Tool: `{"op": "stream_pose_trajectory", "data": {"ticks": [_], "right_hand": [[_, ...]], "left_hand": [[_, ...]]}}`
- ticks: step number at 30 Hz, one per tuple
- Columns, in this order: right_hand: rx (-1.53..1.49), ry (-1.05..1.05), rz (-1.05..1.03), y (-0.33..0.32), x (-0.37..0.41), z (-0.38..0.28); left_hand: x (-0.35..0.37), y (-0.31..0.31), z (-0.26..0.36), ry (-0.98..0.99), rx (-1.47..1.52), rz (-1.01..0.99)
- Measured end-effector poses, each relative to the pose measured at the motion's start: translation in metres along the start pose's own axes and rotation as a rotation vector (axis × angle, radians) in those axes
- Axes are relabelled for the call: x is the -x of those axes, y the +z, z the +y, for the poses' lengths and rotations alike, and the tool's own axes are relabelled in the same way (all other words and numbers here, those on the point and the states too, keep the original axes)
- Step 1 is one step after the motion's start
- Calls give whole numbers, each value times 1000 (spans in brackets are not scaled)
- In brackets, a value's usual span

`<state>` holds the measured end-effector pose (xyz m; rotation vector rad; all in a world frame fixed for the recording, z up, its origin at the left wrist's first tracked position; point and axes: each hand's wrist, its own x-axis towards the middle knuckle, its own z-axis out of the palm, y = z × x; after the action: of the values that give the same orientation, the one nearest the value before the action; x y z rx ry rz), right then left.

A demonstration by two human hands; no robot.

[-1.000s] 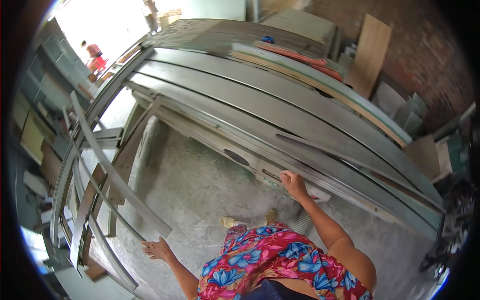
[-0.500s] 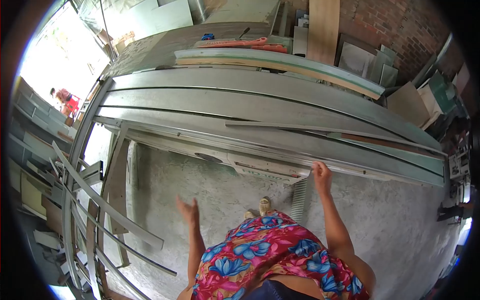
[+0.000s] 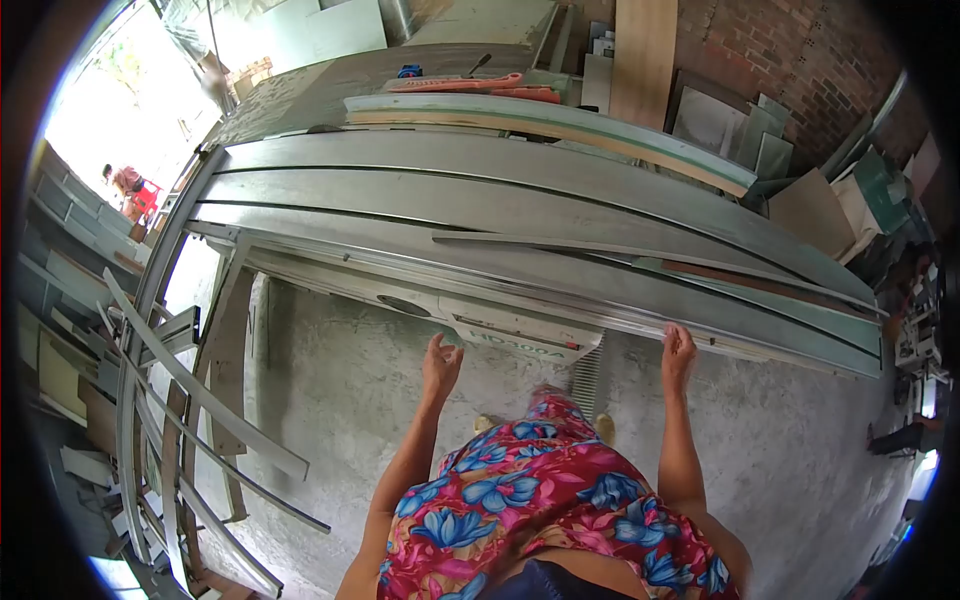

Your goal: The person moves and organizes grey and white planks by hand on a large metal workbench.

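My left hand (image 3: 441, 370) is raised in front of the machine's pale side panel (image 3: 520, 328), its thumb and fingers apart with nothing between them. Beside the metal front rail (image 3: 600, 312) of the long grey machine table (image 3: 400, 190) is my right hand (image 3: 678, 360). Its fingers are curled together, with no object showing in them, and the fingertips overlap the rail's edge in this view. A long thin strip (image 3: 540, 240) lies across the table top, near a pale green panel piece (image 3: 770, 310) and a narrow brown strip at the right.
Long curved-looking strips (image 3: 215, 400) jut out at the left on a frame. A ribbed hose (image 3: 587, 375) runs down to the concrete floor (image 3: 330, 380). Behind the table lie a long board (image 3: 550, 130), orange-handled tools (image 3: 460, 84) and leaning panels. A person (image 3: 125, 182) is far left.
My left hand has moved right and up toward the machine's panel. My right hand has shifted right along the rail. My feet have moved apart in a step, and the view has shifted slightly.
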<state>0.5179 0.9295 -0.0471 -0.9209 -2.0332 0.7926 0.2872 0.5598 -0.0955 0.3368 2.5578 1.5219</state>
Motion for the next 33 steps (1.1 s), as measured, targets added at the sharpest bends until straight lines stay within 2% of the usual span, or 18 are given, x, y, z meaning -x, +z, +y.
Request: {"op": "stream_pose_trajectory", "data": {"ticks": [2, 4, 8, 11, 14, 16, 21, 24, 33], "right_hand": [[14, -134, 58, 0, -22, 3], [40, -182, 38, -4, -42, -2], [101, -353, 22, -30, -87, 18], [87, -397, -41, -67, -117, 71], [138, -409, -69, -116, -136, 109], [186, -427, -73, -136, -149, 131], [223, -503, -103, -143, -161, 162], [257, -496, -71, -137, -160, 164], [271, -550, -90, -140, -157, 152]], "left_hand": [[-4, 4, -1, -18, 52, 32], [-9, 17, 9, -33, 96, 93], [-43, 79, 23, -74, 227, 145], [-61, 131, 73, -175, 608, 238], [-75, 167, 108, -345, 606, 375], [-87, 180, 109, -382, 517, 447], [-88, 197, 114, -487, 514, 582], [-89, 188, 112, -522, 490, 510], [-93, 194, 108, -592, 481, 591]]}}
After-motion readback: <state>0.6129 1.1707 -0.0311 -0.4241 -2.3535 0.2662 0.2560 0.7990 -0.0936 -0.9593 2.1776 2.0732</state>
